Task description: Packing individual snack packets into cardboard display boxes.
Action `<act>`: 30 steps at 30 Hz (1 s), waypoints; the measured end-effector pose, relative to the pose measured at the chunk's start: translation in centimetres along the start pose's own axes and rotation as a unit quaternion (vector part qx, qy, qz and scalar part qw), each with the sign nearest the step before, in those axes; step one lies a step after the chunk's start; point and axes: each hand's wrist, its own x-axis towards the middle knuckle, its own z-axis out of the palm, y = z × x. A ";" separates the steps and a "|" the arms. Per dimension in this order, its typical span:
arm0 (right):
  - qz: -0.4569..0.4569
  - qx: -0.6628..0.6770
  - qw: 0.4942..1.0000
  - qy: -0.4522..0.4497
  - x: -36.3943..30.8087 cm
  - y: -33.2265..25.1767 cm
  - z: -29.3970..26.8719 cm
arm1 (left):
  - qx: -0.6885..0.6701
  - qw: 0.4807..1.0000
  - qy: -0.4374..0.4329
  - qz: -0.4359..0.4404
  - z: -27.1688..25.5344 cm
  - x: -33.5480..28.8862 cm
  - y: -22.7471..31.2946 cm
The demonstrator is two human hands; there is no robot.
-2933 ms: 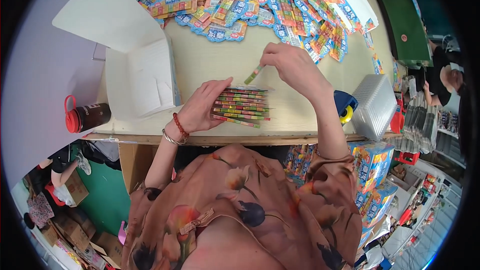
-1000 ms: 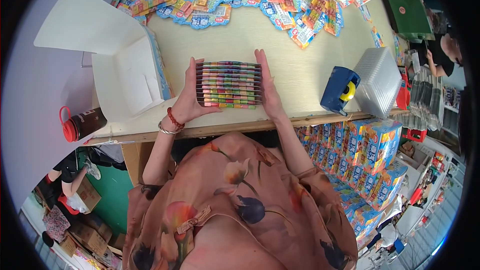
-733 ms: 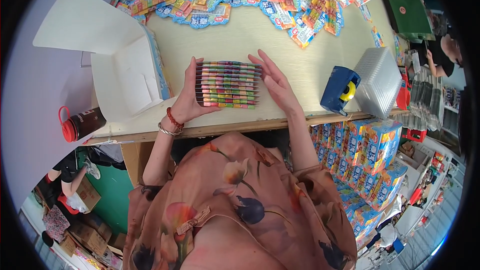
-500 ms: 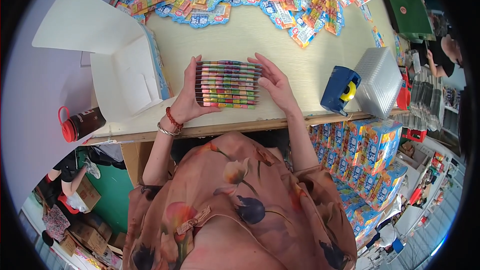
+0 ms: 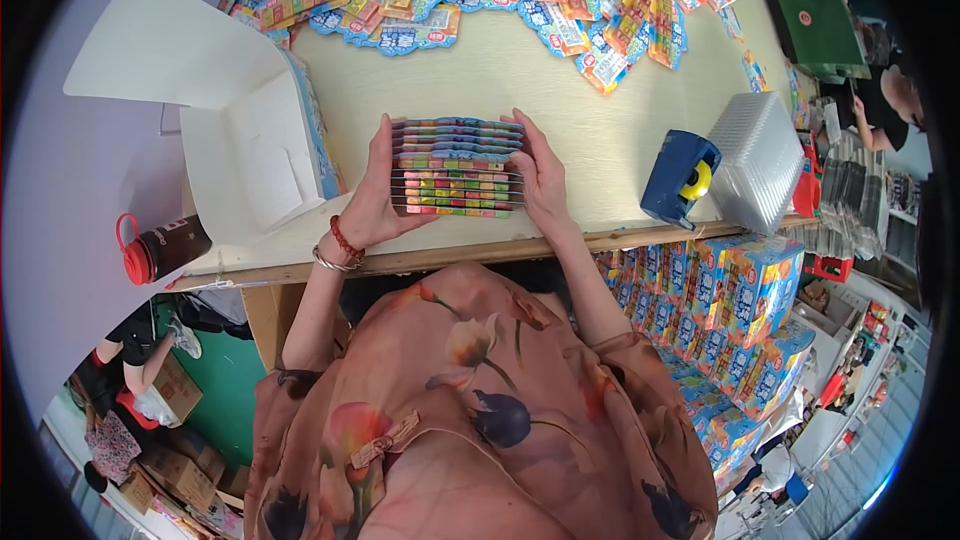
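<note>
Left hand [image 5: 375, 208] and right hand [image 5: 543, 190] clamp a stack of thin multicoloured packets [image 5: 457, 175] by its ends.
It's between them, over the pale wooden surface [image 5: 460, 80], perhaps touching; an open white cardboard box [image 5: 212, 180] stands leftward.

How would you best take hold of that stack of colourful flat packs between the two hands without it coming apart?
Probably by its left and right ends, coming from both sides, as the left hand and right hand hold it. The stack of flat packs has many thin layers, each running left to right, so squeezing both ends should catch them all.
</note>
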 end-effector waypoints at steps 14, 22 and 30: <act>-0.022 -0.204 0.937 -0.284 1.2 -5.6 -3.0 | -0.038 0.999 0.013 -0.034 -0.2 0.0 -1.2; -0.099 -0.252 0.945 -0.185 -0.7 -3.7 -1.6 | -0.073 0.997 -0.035 -0.006 -0.5 -0.6 -1.3; -0.268 -0.183 0.930 -0.175 1.0 -10.8 1.6 | 0.049 0.986 0.111 0.114 -8.7 -3.6 10.4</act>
